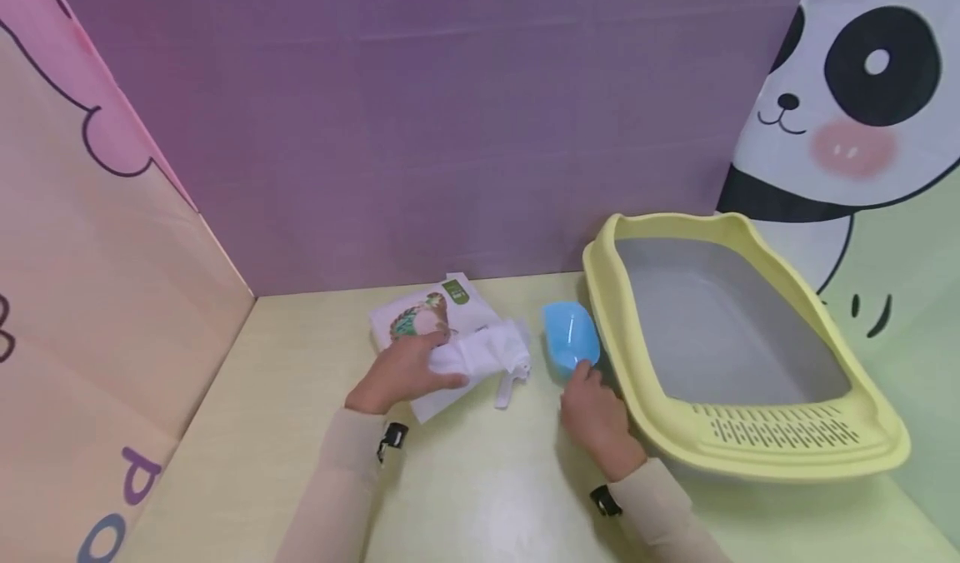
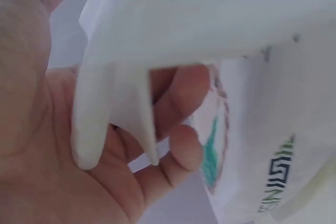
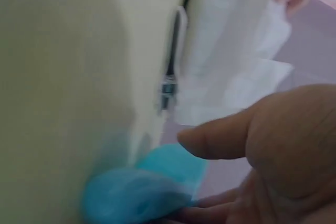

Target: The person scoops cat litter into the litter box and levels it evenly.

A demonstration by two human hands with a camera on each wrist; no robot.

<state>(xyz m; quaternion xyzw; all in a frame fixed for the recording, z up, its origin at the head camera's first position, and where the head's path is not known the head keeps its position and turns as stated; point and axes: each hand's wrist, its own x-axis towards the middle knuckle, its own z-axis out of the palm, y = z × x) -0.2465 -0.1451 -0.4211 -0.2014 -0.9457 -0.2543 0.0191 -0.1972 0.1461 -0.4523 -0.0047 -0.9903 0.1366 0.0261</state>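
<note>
Nearest in, the right hand reaches the blue scoop, fingers touching its near end, thumb standing apart from it. Over at the left hand, thumb and fingers are clamped on a folded white bundle, strap dangling toward the table. Behind that, the printed packet lies partly covered. To the right, the yellow-rimmed tray stands just beside the scoop, grey inside showing. So far, bundle in hand, scoop contacted; it looks early, with the bundle not opened out and the scoop not gripped. Farthest back, the purple backdrop.
</note>
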